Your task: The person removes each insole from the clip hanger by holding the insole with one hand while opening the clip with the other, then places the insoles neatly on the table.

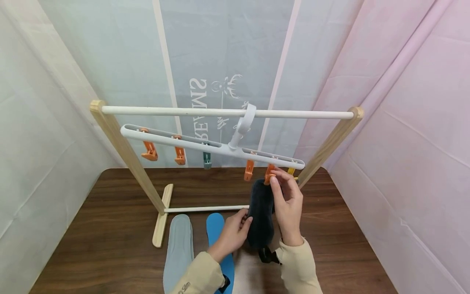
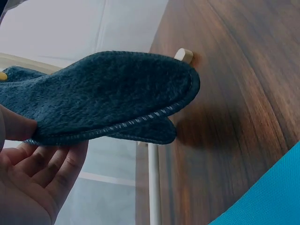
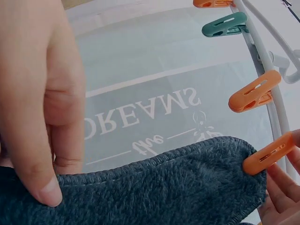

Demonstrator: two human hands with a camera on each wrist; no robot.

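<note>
A dark fuzzy insole [image 1: 261, 216] hangs toe-down below the right part of a white clip hanger [image 1: 176, 141]. An orange clip [image 1: 269, 174] bites its upper end, also plain in the right wrist view, where the clip [image 3: 269, 153] sits on the insole's tip. My right hand [image 1: 289, 200] pinches that clip between thumb and fingers. Lower down, my left hand [image 1: 232, 232] pinches the insole's left edge, thumb on the face and fingers beneath, as the left wrist view shows of the hand [image 2: 42, 173]. Behind it, a second dark insole [image 2: 147, 131] is partly hidden.
The hanger hooks over the white rail of a wooden-legged rack [image 1: 130, 159]. Other clips hang along it, including a green clip [image 1: 207, 157] and a yellow clip [image 1: 291, 170]. A grey insole [image 1: 180, 245] and a blue insole [image 1: 215, 224] lie on the brown table [image 1: 103, 245].
</note>
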